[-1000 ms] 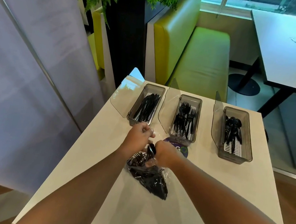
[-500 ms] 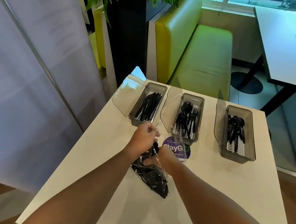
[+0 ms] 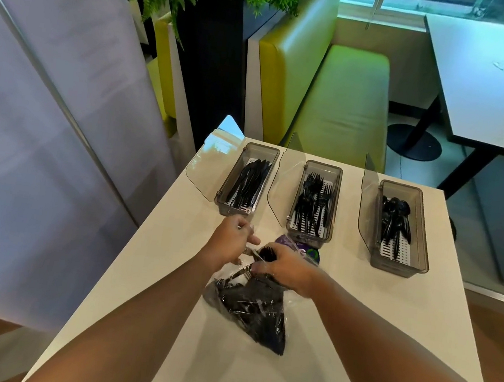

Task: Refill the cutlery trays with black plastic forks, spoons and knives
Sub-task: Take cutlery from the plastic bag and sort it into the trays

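A clear plastic bag of black cutlery (image 3: pixel 249 307) lies on the white table (image 3: pixel 356 316) in front of me. My left hand (image 3: pixel 231 241) pinches the bag's open top edge. My right hand (image 3: pixel 285 267) grips the bag's mouth, with black cutlery ends showing between the two hands. Three grey trays with raised clear lids stand along the far edge: the knife tray (image 3: pixel 247 180) on the left, the fork tray (image 3: pixel 313 202) in the middle, the spoon tray (image 3: pixel 400 226) on the right.
A round purple label (image 3: pixel 308 251) on the bag lies just before the fork tray. A green bench (image 3: pixel 342 106) and a black planter (image 3: pixel 210 57) stand beyond the table. A grey wall panel (image 3: pixel 28 129) runs along the left; another table (image 3: pixel 499 82) stands far right.
My right hand has moved up over the bag's mouth, covering part of the purple label. My left hand keeps its pinch on the bag's top edge.
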`<action>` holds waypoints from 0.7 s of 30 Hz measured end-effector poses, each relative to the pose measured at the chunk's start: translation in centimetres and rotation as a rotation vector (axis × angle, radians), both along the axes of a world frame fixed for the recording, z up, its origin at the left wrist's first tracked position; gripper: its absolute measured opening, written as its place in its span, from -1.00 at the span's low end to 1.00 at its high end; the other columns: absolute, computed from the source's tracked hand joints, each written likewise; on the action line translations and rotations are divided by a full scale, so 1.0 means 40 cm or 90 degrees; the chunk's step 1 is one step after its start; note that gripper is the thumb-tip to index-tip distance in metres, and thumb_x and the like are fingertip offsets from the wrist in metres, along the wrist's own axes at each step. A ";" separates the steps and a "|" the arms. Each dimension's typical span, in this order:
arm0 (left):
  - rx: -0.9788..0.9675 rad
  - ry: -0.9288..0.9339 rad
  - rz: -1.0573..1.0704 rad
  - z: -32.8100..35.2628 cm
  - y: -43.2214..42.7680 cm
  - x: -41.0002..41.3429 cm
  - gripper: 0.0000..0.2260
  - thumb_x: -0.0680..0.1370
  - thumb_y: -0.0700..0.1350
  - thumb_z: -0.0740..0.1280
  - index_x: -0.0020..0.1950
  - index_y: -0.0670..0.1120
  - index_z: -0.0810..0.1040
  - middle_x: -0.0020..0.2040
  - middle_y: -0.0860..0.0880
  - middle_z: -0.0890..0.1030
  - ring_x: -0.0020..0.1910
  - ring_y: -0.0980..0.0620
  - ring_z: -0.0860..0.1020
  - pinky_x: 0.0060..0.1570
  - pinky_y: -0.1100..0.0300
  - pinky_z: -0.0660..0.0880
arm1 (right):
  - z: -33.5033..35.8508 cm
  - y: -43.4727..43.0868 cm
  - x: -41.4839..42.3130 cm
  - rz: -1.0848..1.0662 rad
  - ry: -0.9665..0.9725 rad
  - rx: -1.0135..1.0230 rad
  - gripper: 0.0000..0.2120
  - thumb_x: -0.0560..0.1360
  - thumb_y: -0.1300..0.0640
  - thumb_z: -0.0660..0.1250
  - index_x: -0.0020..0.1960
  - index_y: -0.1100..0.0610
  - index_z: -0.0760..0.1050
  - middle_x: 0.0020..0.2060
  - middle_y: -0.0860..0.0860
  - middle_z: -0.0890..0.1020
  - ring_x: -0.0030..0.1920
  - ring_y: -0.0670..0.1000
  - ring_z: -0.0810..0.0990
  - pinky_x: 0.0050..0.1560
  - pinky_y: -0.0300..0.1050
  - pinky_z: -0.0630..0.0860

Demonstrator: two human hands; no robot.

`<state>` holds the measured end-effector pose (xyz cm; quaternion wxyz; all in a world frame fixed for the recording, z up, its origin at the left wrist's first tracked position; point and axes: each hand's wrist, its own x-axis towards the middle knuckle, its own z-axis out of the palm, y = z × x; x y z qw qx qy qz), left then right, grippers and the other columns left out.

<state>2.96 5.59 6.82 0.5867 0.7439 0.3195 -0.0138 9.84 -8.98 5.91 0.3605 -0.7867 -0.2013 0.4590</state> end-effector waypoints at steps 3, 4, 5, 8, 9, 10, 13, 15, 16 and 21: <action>-0.005 -0.004 0.002 -0.006 -0.008 0.002 -0.86 0.72 -0.07 0.15 0.09 -0.11 0.44 -0.02 -0.07 0.73 -0.17 -0.15 0.71 -0.41 0.18 0.44 | -0.022 -0.014 -0.012 0.058 0.046 -0.072 -0.49 0.28 0.00 0.65 0.15 0.14 0.59 0.04 0.12 0.72 0.10 0.15 0.68 0.26 0.12 0.56; -0.008 -0.007 0.002 -0.007 -0.011 0.003 -0.87 0.72 -0.08 0.15 0.09 -0.10 0.44 -0.02 -0.08 0.72 -0.12 -0.19 0.72 -0.38 0.14 0.46 | -0.036 -0.019 -0.009 0.081 0.061 -0.091 -0.40 0.19 -0.03 0.68 0.15 0.12 0.59 0.04 0.09 0.73 0.10 0.14 0.69 0.27 0.15 0.55; -0.009 -0.009 -0.001 -0.006 -0.014 0.004 -0.88 0.72 -0.08 0.15 0.07 -0.08 0.43 -0.02 -0.08 0.72 -0.10 -0.20 0.72 -0.34 0.12 0.47 | -0.049 -0.023 -0.006 0.096 0.069 -0.104 -0.33 0.13 -0.04 0.70 0.17 0.12 0.59 0.04 0.08 0.73 0.11 0.15 0.69 0.29 0.18 0.54; -0.016 -0.017 -0.008 -0.001 -0.026 0.005 -0.88 0.72 -0.08 0.15 0.09 -0.09 0.43 -0.03 -0.06 0.72 -0.11 -0.16 0.72 -0.33 0.10 0.50 | -0.023 -0.035 -0.022 0.130 0.036 -0.158 -0.21 0.19 -0.04 0.70 0.29 0.18 0.46 0.17 0.11 0.65 0.17 0.15 0.62 0.32 0.12 0.49; -0.021 -0.020 -0.008 0.000 -0.028 0.005 -0.88 0.72 -0.09 0.15 0.11 -0.10 0.43 -0.04 -0.05 0.71 -0.12 -0.13 0.71 -0.34 0.11 0.50 | -0.018 -0.036 -0.027 0.146 0.017 -0.185 -0.18 0.24 -0.05 0.68 0.36 0.18 0.39 0.25 0.13 0.60 0.20 0.15 0.58 0.31 0.08 0.47; -0.026 -0.024 -0.007 0.001 -0.029 0.005 -0.88 0.72 -0.09 0.15 0.13 -0.11 0.43 -0.04 -0.06 0.71 -0.14 -0.12 0.71 -0.36 0.13 0.50 | -0.014 -0.036 -0.035 0.159 -0.002 -0.204 -0.14 0.28 -0.08 0.65 0.42 0.18 0.34 0.32 0.14 0.55 0.25 0.17 0.53 0.32 0.05 0.44; -0.038 -0.024 -0.010 0.000 -0.033 0.004 -0.87 0.72 -0.09 0.15 0.13 -0.12 0.43 -0.02 -0.08 0.71 -0.09 -0.16 0.71 -0.38 0.14 0.50 | -0.008 -0.036 -0.050 0.183 -0.042 -0.235 -0.02 0.25 -0.16 0.64 0.51 0.15 0.27 0.43 0.13 0.46 0.43 0.24 0.41 0.43 0.17 0.35; -0.041 -0.020 -0.016 0.002 -0.035 0.002 -0.87 0.72 -0.08 0.14 0.07 -0.10 0.43 -0.01 -0.08 0.71 -0.05 -0.19 0.71 -0.38 0.13 0.51 | -0.016 -0.034 -0.053 0.195 -0.035 -0.225 -0.04 0.17 -0.21 0.65 0.44 0.13 0.38 0.34 0.12 0.55 0.35 0.22 0.49 0.38 0.16 0.41; -0.043 -0.021 -0.017 0.003 -0.035 0.002 -0.86 0.72 -0.08 0.14 0.03 -0.07 0.43 -0.01 -0.08 0.71 -0.05 -0.19 0.71 -0.39 0.13 0.51 | -0.021 -0.035 -0.051 0.200 -0.045 -0.220 -0.07 0.14 -0.23 0.64 0.39 0.12 0.44 0.29 0.11 0.59 0.30 0.20 0.52 0.34 0.14 0.44; -0.026 -0.028 -0.008 0.007 -0.035 0.002 -0.84 0.72 -0.08 0.13 -0.04 -0.02 0.41 -0.01 -0.07 0.72 -0.10 -0.14 0.73 -0.38 0.14 0.49 | -0.012 -0.033 -0.054 0.162 -0.050 -0.185 -0.27 0.28 -0.14 0.62 0.32 0.15 0.48 0.19 0.11 0.60 0.28 0.21 0.52 0.34 0.14 0.42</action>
